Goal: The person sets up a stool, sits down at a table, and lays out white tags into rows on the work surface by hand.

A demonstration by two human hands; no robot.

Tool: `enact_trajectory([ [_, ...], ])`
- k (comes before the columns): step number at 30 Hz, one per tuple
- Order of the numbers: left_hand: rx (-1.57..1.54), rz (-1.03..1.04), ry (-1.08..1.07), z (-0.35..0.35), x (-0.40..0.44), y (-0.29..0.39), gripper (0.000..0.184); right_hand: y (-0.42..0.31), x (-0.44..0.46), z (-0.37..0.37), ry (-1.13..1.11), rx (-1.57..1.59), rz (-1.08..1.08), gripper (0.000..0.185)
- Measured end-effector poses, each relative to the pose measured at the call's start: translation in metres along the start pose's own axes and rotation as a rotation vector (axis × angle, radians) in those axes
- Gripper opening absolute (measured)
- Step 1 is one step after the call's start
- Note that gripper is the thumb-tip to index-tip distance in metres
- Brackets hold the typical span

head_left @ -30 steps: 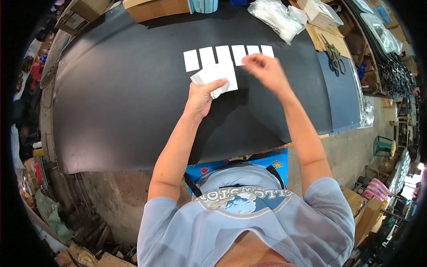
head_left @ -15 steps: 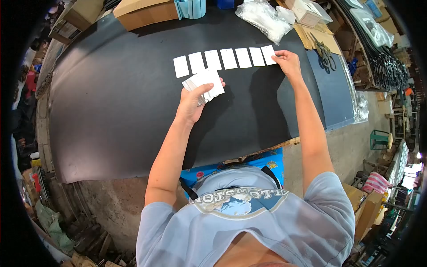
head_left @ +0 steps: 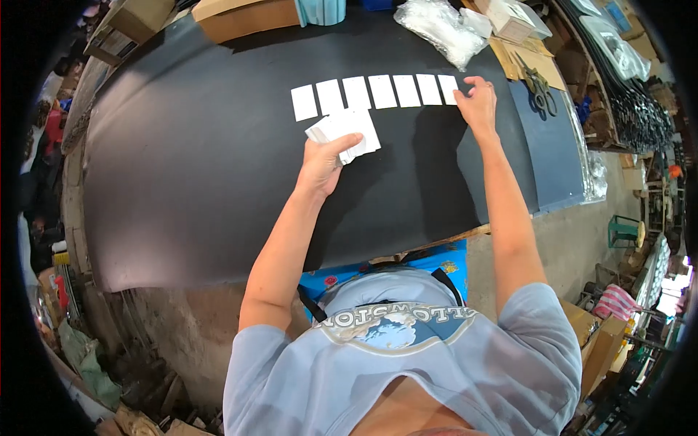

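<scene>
A fanned stack of white cards (head_left: pixel 356 132) is in my left hand (head_left: pixel 320 166), with the thumb pressed over the top card. Several white cards lie in a row on the black table top (head_left: pixel 196 174), with small gaps between them. At the right end of that row is the last white card (head_left: pixel 448 89). My right hand (head_left: pixel 478 110) is beside it, thumb at the card's right edge, and its fingers are raised and apart. The held stack hides part of the table just below the row.
Scissors (head_left: pixel 539 87) lie at the right on cardboard and a dark sheet. At the back are a clear plastic bag (head_left: pixel 443 33), a cardboard box (head_left: pixel 247 20) and a light-blue object (head_left: pixel 321 11). A green stool (head_left: pixel 623 231) stands on the floor at right.
My right hand's fingers have lifted and spread off the rightmost card, which now lies in the row. My left hand still holds the stack. The view has shifted slightly.
</scene>
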State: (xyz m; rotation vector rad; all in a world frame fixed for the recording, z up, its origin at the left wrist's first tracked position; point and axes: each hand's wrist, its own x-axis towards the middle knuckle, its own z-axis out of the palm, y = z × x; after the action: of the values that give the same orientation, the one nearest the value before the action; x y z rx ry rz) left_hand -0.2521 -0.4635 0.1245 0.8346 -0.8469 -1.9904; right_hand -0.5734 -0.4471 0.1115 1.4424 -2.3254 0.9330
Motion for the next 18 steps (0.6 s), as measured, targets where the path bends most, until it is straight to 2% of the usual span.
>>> enact_trajectory([
  [2, -0.027, 0.008, 0.036, 0.001, -0.001, 0.001, 0.048, -0.032, -0.007, -0.013, 0.034, 0.028, -0.03, 0.023],
  [4, 0.012, -0.022, 0.033, 0.002, -0.001, 0.0, 0.048, -0.076, -0.025, -0.033, -0.291, 0.553, 0.003, 0.02],
  [6, 0.016, -0.018, 0.013, 0.003, -0.002, 0.001, 0.047, -0.111, -0.045, -0.043, -0.733, 0.823, 0.077, 0.015],
  [8, 0.017, -0.011, -0.018, 0.005, -0.001, 0.0, 0.047, -0.119, -0.06, -0.038, -0.883, 0.985, 0.103, 0.012],
  [10, 0.002, -0.007, -0.04, 0.006, -0.002, -0.001, 0.046, -0.116, -0.058, -0.041, -0.857, 0.93, 0.127, 0.01],
  [12, 0.003, -0.004, -0.061, 0.004, -0.003, 0.0, 0.045, -0.099, -0.051, -0.036, -0.746, 1.0, 0.246, 0.013],
  [13, 0.006, 0.005, -0.068, 0.002, -0.003, 0.002, 0.044, -0.083, -0.044, -0.031, -0.658, 0.989, 0.217, 0.014],
  [14, 0.005, 0.006, -0.078, 0.002, -0.002, 0.004, 0.044, -0.064, -0.034, -0.033, -0.577, 0.821, 0.208, 0.015],
  [18, 0.01, 0.016, -0.03, 0.004, -0.004, 0.006, 0.046, 0.02, 0.003, -0.034, -0.395, 0.714, 0.377, 0.017],
])
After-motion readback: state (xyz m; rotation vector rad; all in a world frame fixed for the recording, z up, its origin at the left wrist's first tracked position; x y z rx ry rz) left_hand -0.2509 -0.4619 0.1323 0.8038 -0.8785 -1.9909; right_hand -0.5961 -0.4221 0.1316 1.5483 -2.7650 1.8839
